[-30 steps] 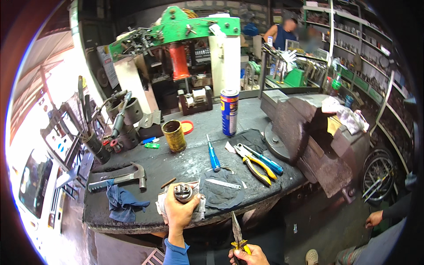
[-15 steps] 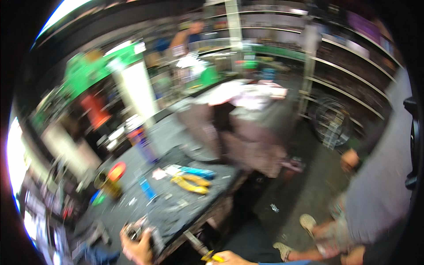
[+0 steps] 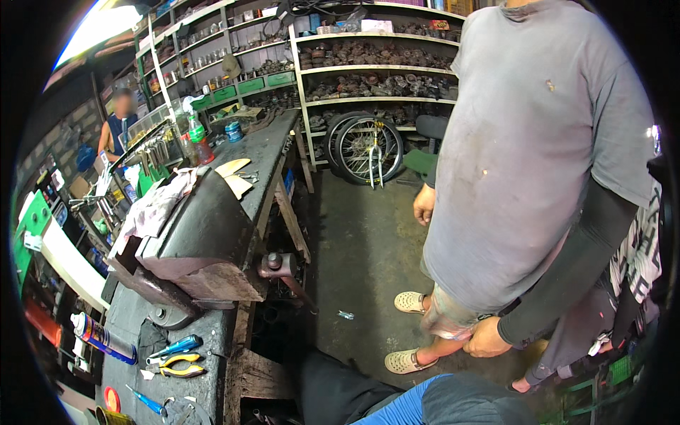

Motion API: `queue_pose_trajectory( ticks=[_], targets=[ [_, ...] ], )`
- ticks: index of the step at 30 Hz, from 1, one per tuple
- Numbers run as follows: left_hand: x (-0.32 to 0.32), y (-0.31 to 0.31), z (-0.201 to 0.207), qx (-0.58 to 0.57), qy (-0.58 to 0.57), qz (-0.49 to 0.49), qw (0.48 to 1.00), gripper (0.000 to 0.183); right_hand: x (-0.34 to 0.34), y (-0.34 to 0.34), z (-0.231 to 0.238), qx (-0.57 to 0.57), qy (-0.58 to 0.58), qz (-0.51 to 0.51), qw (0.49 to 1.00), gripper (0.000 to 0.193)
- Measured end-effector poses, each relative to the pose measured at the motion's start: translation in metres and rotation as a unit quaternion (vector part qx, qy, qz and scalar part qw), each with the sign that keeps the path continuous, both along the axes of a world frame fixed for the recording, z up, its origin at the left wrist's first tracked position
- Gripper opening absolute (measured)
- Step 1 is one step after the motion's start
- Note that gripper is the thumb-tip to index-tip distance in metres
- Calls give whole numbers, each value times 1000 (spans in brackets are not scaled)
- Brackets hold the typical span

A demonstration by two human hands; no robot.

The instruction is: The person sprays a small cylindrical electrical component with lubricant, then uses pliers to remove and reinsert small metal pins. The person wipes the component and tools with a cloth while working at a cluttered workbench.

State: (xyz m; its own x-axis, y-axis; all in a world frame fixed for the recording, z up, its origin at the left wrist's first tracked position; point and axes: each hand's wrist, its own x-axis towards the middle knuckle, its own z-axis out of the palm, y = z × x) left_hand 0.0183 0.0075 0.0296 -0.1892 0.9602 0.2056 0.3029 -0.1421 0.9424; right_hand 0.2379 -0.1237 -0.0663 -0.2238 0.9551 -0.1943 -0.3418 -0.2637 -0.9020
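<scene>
Neither of my hands shows. Only my blue sleeve (image 3: pixel 402 409) comes in at the lower edge, and what the hands hold is out of sight. On the dark workbench (image 3: pixel 134 297) at the left lie yellow-handled pliers (image 3: pixel 190 370) and a blue-handled tool (image 3: pixel 185 343) beside them. Nearer the lower edge is a small blue screwdriver (image 3: pixel 150 402). A spray can (image 3: pixel 106 340) lies tilted at the bench's left side. Beyond these tools stands a large dark bench vise (image 3: pixel 202 230), with a pale cloth (image 3: pixel 159 205) draped over its left side.
A co-worker in a grey shirt (image 3: pixel 510 156) stands close at the right. Another person (image 3: pixel 117 127) is at the far left. Bicycle wheels (image 3: pixel 365 149) lean by shelves of metal parts (image 3: pixel 375 53). A green-capped bottle (image 3: pixel 200 140) stands on the far bench.
My view has swung up and to the right. My left hand with a metal part and my right with a yellow-handled tool have left the picture; the co-worker now appears larger.
</scene>
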Motion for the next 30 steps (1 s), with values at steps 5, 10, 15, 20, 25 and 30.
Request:
queue_pose_trajectory(
  ticks=[5, 10, 15, 20, 25, 30],
  targets=[
    [-2, 6, -11, 42, 176, 134, 974, 46, -1, -6, 5, -60, 10, 1, 998, 25],
    [-7, 9, -10, 22, 194, 171, 966, 57, -4, -1, 6, -38, 29, 31, 998, 25],
    [-14, 8, -15, 36, 159, 148, 976, 56, 1, 0, 16, -37, -3, 49, 998, 27],
    [-1, 5, -11, 28, 188, 186, 964, 47, 6, -4, 10, -29, -4, 42, 999, 31],
    [-6, 13, -19, 56, 157, 150, 975, 35, 7, -7, 10, -51, 11, 22, 998, 32],
    [-6, 17, -25, 50, 138, 134, 980, 31, 12, -5, 10, -35, -10, 41, 999, 26]
  ],
)
